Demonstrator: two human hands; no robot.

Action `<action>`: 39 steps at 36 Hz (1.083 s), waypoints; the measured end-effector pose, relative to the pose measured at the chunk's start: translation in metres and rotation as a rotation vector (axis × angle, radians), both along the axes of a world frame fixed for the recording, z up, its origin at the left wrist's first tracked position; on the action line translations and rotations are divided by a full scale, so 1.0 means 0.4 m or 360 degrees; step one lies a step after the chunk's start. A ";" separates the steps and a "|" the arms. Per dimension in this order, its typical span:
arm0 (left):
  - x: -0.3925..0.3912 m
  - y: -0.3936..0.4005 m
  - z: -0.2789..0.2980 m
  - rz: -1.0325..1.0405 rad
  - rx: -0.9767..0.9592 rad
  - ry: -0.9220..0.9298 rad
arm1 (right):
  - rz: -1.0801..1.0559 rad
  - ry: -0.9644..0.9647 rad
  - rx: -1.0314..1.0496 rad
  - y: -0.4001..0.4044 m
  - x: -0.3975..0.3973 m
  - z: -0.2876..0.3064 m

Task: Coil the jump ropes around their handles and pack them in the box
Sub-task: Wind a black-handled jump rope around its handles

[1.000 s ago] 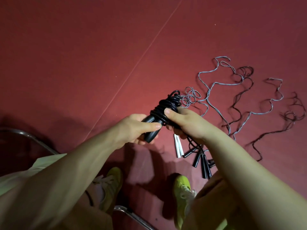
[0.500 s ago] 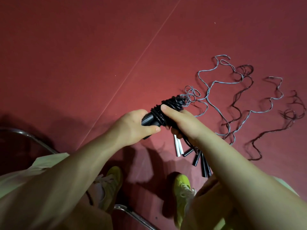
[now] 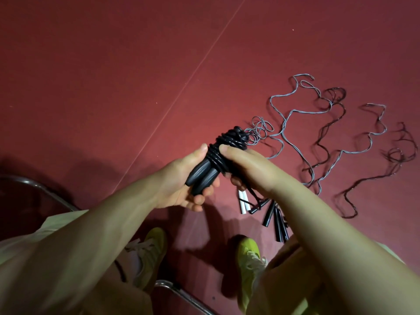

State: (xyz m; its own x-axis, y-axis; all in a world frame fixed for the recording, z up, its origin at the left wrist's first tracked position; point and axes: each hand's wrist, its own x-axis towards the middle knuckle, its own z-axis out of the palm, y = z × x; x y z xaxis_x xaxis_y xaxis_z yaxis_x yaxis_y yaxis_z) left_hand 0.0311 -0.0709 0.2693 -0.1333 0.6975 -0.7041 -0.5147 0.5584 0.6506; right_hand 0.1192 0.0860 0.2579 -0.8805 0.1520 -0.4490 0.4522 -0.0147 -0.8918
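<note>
The left hand (image 3: 181, 185) is cradling the lower ends of a pair of black jump rope handles (image 3: 202, 176), its fingers curling up under them and its thumb lying along their outer side. The black rope (image 3: 229, 142) is sitting wound in tight turns around the upper half of those handles, ending in a knotted bunch at the top. The right hand (image 3: 247, 169) is gripping the coil from the other side, thumb lying flat across the turns and fingers closing beneath, with a loose black strand trailing down below its palm.

On the red floor (image 3: 113, 87) just below the held handles, white handles (image 3: 243, 202) and several black handles (image 3: 276, 221) are lying together. Grey ropes (image 3: 284, 123) and dark ropes (image 3: 400, 153) are sprawling uncoiled across the floor beyond and to the right of the held handles. Two yellow-green shoes (image 3: 248, 253) are resting on the floor below them, beside a chrome chair frame (image 3: 186, 296).
</note>
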 end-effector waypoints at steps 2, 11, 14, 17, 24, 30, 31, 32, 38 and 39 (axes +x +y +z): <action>0.001 0.007 -0.012 0.0042 -0.0114 0.0231 | 0.0053 -0.0125 0.0128 0.003 0.002 -0.002; -0.003 0.016 -0.044 0.0078 -0.0289 0.0657 | 0.0098 -0.0416 0.0336 0.003 0.002 -0.005; -0.011 0.015 -0.051 0.0065 -0.0322 0.0746 | 0.0071 -0.0400 0.0290 0.001 0.000 -0.007; -0.014 0.008 -0.064 0.0024 -0.0336 0.0889 | 0.0014 -0.0444 0.0168 -0.003 0.000 -0.006; -0.015 0.001 -0.055 0.0067 -0.0247 0.1038 | -0.0244 -0.0353 -0.0159 -0.010 0.000 0.009; -0.010 0.000 -0.054 0.0045 -0.0097 0.0874 | -0.0158 -0.0064 -0.0121 -0.020 0.000 0.015; -0.007 0.000 -0.047 0.0005 -0.0033 0.0812 | -0.0118 -0.0007 -0.0096 -0.020 0.000 0.018; -0.004 0.001 -0.040 -0.0044 0.0023 0.0746 | -0.0082 0.0039 -0.0080 -0.020 0.001 0.022; 0.001 -0.013 -0.024 -0.0154 0.0190 0.0254 | -0.0077 0.0292 -0.0171 -0.023 0.004 0.024; 0.001 -0.016 -0.024 -0.0149 0.0217 0.0151 | -0.0063 0.0309 -0.0207 -0.022 0.005 0.023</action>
State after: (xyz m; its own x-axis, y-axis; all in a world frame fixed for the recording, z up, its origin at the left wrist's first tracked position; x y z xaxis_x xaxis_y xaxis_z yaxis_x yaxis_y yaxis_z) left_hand 0.0314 -0.0772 0.2597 -0.1247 0.7982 -0.5894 -0.3975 0.5040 0.7668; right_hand 0.1211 0.0773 0.2670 -0.9467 0.1402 -0.2899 0.2692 -0.1498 -0.9514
